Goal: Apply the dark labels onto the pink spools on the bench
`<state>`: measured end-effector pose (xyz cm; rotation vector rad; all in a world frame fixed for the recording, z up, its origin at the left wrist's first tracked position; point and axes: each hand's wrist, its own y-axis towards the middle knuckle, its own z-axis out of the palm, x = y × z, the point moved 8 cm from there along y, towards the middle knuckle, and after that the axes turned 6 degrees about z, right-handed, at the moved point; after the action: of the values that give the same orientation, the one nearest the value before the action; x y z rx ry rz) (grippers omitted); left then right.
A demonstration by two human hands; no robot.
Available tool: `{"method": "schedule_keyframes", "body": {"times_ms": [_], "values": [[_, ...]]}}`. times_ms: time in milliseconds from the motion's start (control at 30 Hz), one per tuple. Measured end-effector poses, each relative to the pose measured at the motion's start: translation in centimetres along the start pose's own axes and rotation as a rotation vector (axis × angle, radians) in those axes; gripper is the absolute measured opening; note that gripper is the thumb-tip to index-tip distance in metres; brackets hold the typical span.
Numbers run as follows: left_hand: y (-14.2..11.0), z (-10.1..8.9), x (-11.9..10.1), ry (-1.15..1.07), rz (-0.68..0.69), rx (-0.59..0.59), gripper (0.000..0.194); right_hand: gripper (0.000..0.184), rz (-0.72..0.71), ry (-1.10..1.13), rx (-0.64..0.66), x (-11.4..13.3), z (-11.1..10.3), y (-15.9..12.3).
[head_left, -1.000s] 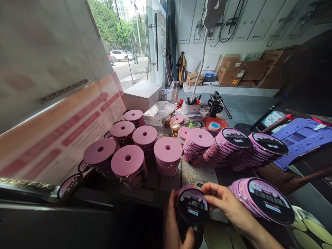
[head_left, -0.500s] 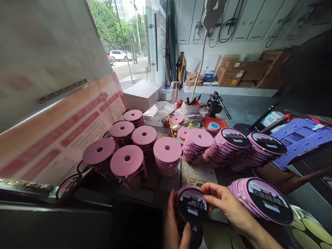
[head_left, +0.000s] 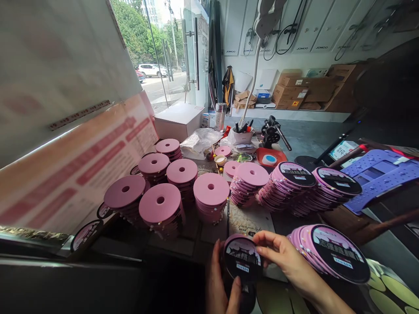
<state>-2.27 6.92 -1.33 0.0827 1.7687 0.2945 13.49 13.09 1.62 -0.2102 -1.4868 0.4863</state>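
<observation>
Low in the front, a round pink foam spool faces me, with a black-and-pink picture label over its face. My left hand grips its left side and lower edge, the thumb resting on the label's bottom. At the upper right rim, the fingers of my right hand pinch the edge. Just right of that hand leans a stack of labelled pink spools. Beyond my hands stand several stacks of pink spools with a centre hole, the nearest being one stack and another. Small pearl-headed pins stick out of their sides.
Labelled spool stacks lean at the right, beside a purple plastic stool. A sheet of round labels lies at the lower right. Farther back are a red tray, a pen holder and a white box.
My left thumb has shifted slightly upward on the label. The spool and my right hand stay almost where they were.
</observation>
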Motion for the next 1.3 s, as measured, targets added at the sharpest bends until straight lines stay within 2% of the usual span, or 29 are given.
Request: {"method": "schedule_keyframes", "body": {"times_ms": [267, 433, 600, 733, 800, 967, 1067, 1133, 1300], "values": [[-0.1, 0.1, 0.1, -0.051, 0.035, -0.008, 0.055, 0.021, -0.028, -0.069, -0.085, 0.4, 0.0, -0.2], [0.0, -0.1, -0.1, 0.069, 0.106, -0.019, 0.048, 0.021, -0.050, -0.152, -0.130, 0.4, 0.2, -0.3], [0.3, 0.0, -0.4, 0.184, 0.176, 0.037, 0.043, 0.026, -0.146, -0.518, -0.224, 1.7, 0.8, -1.0], [0.5, -0.2, -0.7, 0.223, 0.190, 0.016, 0.050, 0.040, -0.237, -0.854, -0.309, 2.3, 1.5, -1.7], [0.6, -0.4, -0.8, 0.230, 0.199, -0.001, 0.051, 0.043, -0.260, -0.928, -0.334, 2.0, 1.6, -1.9], [0.5, -0.3, -0.3, 0.198, 0.201, -0.001, 0.051, 0.042, -0.369, -0.831, -0.372, 1.6, 0.7, -2.7], [0.4, -0.4, -0.1, 0.200, 0.176, -0.051, 0.069, 0.041, -0.433, -0.797, -0.401, 1.7, 0.4, -3.2], [0.4, -0.5, 0.1, 0.186, 0.120, -0.074, 0.079, 0.039, -0.431, -0.758, -0.396, 1.5, 0.3, -3.3], [0.7, 0.5, 0.5, 0.172, 0.032, -0.014, 0.087, 0.036, -0.390, -0.621, -0.404, 0.6, 0.0, -3.2]]}}
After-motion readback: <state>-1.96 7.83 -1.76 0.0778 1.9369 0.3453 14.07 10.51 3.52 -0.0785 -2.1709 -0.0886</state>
